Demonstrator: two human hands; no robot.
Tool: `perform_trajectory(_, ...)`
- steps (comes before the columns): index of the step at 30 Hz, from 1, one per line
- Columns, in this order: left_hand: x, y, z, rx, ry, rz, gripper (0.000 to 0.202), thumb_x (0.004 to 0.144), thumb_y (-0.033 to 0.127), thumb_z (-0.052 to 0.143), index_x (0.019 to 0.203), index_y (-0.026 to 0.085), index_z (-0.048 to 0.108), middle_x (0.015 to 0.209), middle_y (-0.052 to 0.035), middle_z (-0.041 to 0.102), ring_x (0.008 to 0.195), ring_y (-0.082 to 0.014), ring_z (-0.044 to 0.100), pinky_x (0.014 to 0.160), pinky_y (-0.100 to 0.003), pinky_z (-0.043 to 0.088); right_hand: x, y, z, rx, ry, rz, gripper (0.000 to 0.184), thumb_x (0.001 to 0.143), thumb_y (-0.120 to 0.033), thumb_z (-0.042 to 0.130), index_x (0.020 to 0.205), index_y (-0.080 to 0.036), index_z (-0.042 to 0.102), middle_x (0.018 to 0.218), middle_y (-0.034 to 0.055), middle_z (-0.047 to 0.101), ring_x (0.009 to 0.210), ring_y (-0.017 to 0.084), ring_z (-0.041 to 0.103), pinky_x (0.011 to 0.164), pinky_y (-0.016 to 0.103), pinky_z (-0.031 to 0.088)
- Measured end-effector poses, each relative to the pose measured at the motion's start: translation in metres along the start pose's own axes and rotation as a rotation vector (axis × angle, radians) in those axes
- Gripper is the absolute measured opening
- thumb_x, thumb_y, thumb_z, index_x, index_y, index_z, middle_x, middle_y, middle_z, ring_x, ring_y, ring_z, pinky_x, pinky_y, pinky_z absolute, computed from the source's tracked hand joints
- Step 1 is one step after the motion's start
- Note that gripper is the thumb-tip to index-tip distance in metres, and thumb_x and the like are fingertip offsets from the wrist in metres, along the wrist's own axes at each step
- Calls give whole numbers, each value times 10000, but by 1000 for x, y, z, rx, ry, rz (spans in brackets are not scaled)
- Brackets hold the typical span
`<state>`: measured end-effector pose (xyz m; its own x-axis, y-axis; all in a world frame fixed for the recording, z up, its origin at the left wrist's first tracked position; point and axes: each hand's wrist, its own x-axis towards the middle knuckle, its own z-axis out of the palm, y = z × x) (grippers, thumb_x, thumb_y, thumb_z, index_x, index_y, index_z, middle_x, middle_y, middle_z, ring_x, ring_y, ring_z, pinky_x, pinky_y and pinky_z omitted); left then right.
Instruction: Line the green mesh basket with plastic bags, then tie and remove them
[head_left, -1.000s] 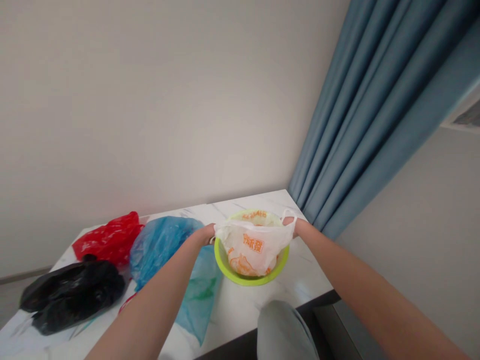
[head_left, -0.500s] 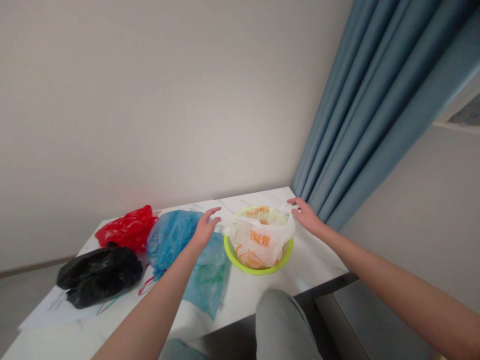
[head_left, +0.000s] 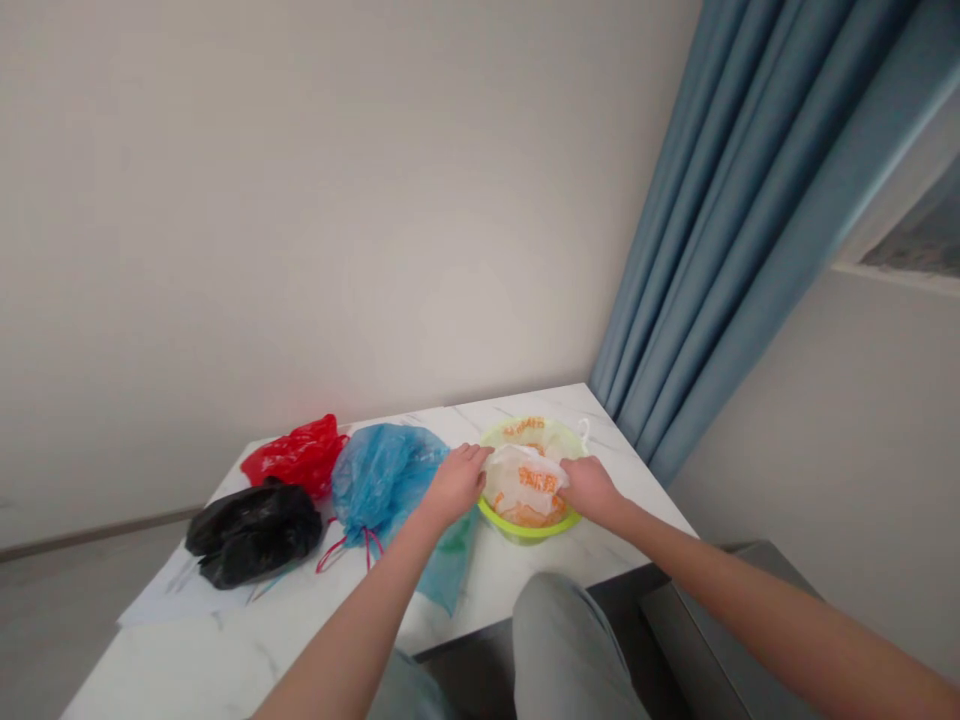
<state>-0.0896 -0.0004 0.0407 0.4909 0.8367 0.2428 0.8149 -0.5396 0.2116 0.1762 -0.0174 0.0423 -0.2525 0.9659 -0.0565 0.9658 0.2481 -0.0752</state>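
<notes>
A white plastic bag [head_left: 517, 487] with orange print lines a yellow-green basin [head_left: 528, 533] on the table. My left hand [head_left: 459, 482] is closed on the bag's near edge at its left side. On the right, my right hand [head_left: 589, 488] grips the same edge, fingers curled around the plastic. Between the two hands the edge is drawn across the basin. One white handle loop of the bag stands up at the basin's far right rim. What lies beneath the bag is hidden.
Left of the basin lie a crumpled blue bag [head_left: 386, 470] with red drawstrings, a red bag [head_left: 300, 455] and a black bag [head_left: 255, 532]. They rest on a white marbled table [head_left: 225, 655]. A blue curtain [head_left: 720, 220] hangs at the right.
Both hands have moved inward over the basin and closed on the bag's near edge. Before, their fingers were spread at its sides. The view has shifted slightly.
</notes>
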Motion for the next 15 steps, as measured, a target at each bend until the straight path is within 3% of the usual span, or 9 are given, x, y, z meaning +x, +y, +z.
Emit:
perform_trajectory(4, -24, 15, 26, 29, 196, -212, 210, 873, 120, 456, 1010, 180, 603, 1009, -103, 626, 1000, -260, 562, 896, -375, 461, -9, 3, 16, 85, 249, 79, 127, 733, -172, 551, 854, -158, 588, 882, 106, 667, 900, 268, 601, 824, 370, 393)
perform_trajectory(6, -37, 19, 37, 5, 283, -319, 179, 860, 110, 461, 972, 190, 576, 982, -95, 612, 974, -251, 575, 871, -362, 472, -23, 13, 28, 158, 362, -13, 90, 752, -199, 551, 837, -170, 551, 883, 96, 632, 894, 261, 567, 828, 376, 398)
perform_trajectory(8, -48, 20, 44, -40, 311, -383, 199, 832, 89, 462, 974, 198, 548, 999, -87, 605, 943, -239, 594, 822, -344, 488, -42, 26, 41, 231, 422, -197, 157, 758, -242, 569, 894, -169, 538, 925, 98, 603, 910, 265, 539, 867, 403, 403)
perform_trajectory(11, -59, 22, 49, -134, 304, -368, 227, 820, 85, 446, 995, 208, 519, 1107, -91, 598, 957, -228, 614, 786, -327, 504, -70, 42, 57, 355, 491, -313, 273, 816, -263, 562, 1061, -155, 508, 1067, 124, 569, 1036, 276, 510, 961, 438, 391)
perform_trajectory(15, -69, 26, 54, -225, 327, -279, 265, 785, 57, 429, 983, 213, 512, 1279, -105, 568, 1133, -228, 585, 922, -340, 488, -91, 44, 68, 452, 497, -222, 231, 847, -288, 606, 1031, -187, 511, 1060, 99, 558, 1040, 259, 507, 927, 407, 432)
